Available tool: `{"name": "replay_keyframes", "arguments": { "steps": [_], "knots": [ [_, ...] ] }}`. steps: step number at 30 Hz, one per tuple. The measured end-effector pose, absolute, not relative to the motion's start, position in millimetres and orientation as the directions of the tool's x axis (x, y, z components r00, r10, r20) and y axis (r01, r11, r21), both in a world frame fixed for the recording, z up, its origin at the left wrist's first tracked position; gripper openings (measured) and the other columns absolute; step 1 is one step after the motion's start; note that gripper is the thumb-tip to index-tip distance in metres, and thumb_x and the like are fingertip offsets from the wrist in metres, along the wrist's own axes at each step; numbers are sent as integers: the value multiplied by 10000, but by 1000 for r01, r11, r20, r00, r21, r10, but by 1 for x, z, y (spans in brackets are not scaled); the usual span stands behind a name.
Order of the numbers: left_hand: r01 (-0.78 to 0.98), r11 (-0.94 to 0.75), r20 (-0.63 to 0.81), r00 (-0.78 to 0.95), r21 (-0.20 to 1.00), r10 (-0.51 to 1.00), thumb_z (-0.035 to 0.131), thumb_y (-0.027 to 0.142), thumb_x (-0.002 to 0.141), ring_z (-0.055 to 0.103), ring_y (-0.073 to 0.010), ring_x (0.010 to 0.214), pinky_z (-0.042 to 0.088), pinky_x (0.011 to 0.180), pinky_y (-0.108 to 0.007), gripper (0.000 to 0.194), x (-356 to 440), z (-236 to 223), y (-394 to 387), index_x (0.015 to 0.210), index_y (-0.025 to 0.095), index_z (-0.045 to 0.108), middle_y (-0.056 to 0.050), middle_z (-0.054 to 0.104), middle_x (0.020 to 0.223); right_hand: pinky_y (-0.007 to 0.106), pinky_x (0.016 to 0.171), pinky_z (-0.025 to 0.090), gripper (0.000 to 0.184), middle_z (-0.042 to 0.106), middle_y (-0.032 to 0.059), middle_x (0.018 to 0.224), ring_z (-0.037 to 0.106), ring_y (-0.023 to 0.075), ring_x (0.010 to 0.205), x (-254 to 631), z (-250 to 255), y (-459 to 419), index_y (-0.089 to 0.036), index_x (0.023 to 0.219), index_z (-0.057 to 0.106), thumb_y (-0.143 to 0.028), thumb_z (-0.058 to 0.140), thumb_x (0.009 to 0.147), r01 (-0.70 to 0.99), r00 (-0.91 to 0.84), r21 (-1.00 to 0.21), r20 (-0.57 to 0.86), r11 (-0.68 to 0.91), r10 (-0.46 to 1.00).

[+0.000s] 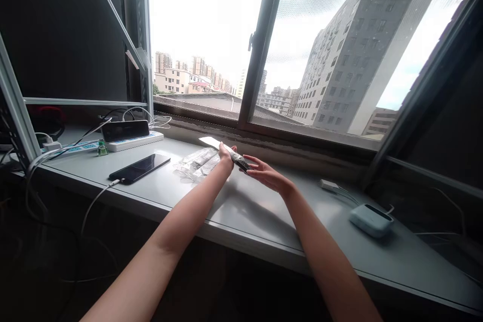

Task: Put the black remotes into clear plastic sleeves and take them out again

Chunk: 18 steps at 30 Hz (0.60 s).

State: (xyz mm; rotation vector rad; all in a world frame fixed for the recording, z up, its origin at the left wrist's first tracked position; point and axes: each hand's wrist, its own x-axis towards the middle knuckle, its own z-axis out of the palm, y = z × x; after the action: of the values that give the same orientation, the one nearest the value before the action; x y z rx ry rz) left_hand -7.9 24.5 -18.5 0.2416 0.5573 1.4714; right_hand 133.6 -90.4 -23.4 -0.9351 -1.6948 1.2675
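My left hand is closed around a flat, narrow item held at a slant above the table. Its far end is a white strip; the near end is dark and textured, with something clear and shiny like plastic film beside it. I cannot make out what kind of item it is. My right hand has its fingers stretched apart at the dark end; whether the fingertips touch it is unclear. Crumpled clear plastic wrapping lies on the table, partly behind my left forearm.
A black phone with a charging cable lies on the grey table. Behind it, another phone leans on a white power strip, near a small green bottle. A pale blue power bank and a white plug are right.
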Motion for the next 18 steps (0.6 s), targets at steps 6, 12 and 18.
{"name": "replay_keyframes", "arguments": {
  "steps": [6, 12, 18],
  "knots": [
    [-871, 141, -191, 56, 470, 980, 397, 470, 989, 651, -189, 698, 543, 645, -280, 437, -5, -13, 16, 1251, 133, 490, -106, 630, 868, 374, 1022, 485, 757, 651, 69, 1173, 658, 182, 1036, 135, -28, -82, -255, 1382, 488, -305, 825, 706, 23, -288, -971, 221, 238, 932],
    [-792, 210, -5, 252, 573, 968, 326, 415, 1009, 694, -226, 746, 553, 678, -329, 437, -1, -12, 14, 1258, 92, 485, -154, 683, 907, 374, 938, 554, 811, 647, 47, 1026, 699, 164, 836, 129, -24, -84, -226, 1451, 376, -283, 789, 756, 119, -139, -972, 186, 203, 973],
    [-597, 253, 82, 476, 761, 876, 322, 381, 1005, 689, -261, 727, 560, 635, -369, 432, 10, -20, 6, 1151, 84, 599, -147, 700, 801, 343, 897, 570, 752, 611, 80, 1257, 705, 165, 916, 128, -21, -86, -285, 1509, 281, -325, 664, 862, 149, -106, -958, 230, 245, 967]
  ]
}}
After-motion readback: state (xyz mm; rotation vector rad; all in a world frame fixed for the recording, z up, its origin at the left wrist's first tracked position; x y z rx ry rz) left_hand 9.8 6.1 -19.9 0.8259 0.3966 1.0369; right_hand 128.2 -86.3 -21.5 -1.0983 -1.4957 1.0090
